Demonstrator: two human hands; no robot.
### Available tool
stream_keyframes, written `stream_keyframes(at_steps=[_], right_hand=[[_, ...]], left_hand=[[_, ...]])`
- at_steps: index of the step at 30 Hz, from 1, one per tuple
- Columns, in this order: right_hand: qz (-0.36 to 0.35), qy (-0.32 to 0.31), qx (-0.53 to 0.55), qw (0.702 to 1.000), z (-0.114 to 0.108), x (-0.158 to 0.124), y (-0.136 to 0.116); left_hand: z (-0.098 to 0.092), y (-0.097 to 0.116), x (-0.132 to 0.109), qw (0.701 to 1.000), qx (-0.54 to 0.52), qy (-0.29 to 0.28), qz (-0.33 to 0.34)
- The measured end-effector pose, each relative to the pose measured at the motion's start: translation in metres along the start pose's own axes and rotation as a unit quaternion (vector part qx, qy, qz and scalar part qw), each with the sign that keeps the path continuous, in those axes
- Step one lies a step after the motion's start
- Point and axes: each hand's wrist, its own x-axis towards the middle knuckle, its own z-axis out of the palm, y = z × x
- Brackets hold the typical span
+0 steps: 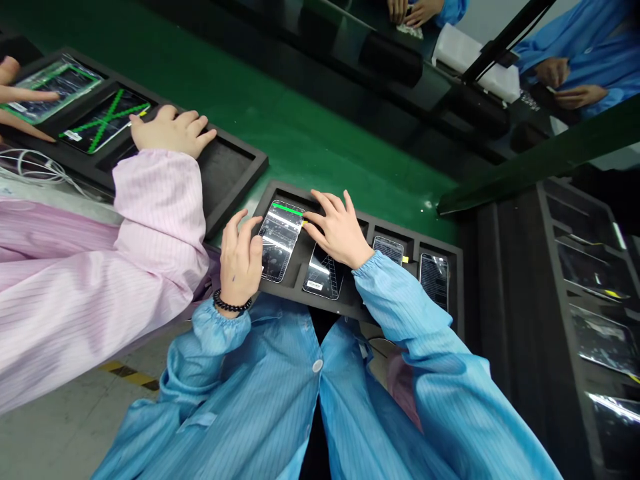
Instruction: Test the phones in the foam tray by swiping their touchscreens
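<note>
- Gripping a smartphone [280, 241] with a wide span between left hand [240, 263] and right hand [337, 227], in the leftmost compartment of a black foam tray [290, 193]
- Lying in compartments to its right, three more phones [434, 281]

Passage along green bench [320, 160] between foam trays [235, 180], co-worker's pink sleeve [155, 200] crowding the left

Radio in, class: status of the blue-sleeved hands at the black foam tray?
Left hand, right hand on glossy black smartphone. Black foam tray beneath. Nothing in way.
</note>
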Motion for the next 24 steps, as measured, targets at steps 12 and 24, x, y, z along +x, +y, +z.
stream_keyframes(at_steps=[12,24], right_hand=[[-0.052,0.01,0.022,0.998,0.002,-0.018,-0.022],[-0.142,-0.05,0.063,0.987,-0.003,-0.062,-0.065]], left_hand=[[0.0,0.002,-0.004,0.996,-0.025,0.083,0.005],[0.002,0.004,-0.007,0.987,-0.047,0.154,0.0]])
